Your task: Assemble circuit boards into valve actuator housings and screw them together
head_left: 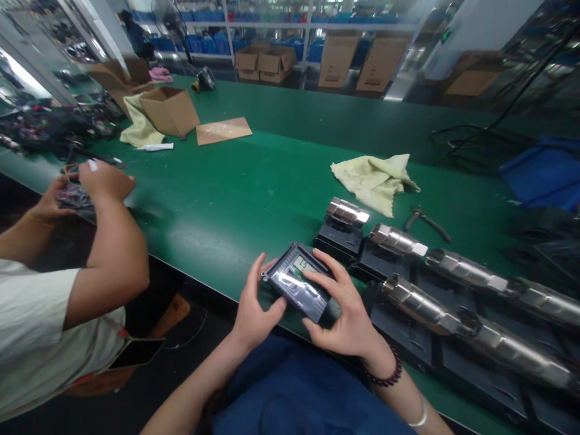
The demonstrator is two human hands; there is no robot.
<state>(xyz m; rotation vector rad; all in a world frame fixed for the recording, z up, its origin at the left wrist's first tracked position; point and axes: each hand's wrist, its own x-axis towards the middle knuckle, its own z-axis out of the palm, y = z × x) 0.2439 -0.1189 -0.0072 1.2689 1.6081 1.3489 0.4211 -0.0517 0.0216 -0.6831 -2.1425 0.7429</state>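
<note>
Both my hands hold a small dark device (296, 284) with a little greenish display, just over the near edge of the green table (226, 199). My left hand (256, 308) grips its left end with thumb and fingers. My right hand (344, 308) wraps its right end, the index finger lying across the top. A bead bracelet is on my right wrist. To the right lie rows of similar black units with shiny metal cylinders (453, 296).
A yellow cloth (374, 178) and black pliers (426, 220) lie beyond the units. At the left a co-worker in a white shirt handles a dark part (75, 193). Open cardboard boxes (170, 109), another cloth and cables sit farther back.
</note>
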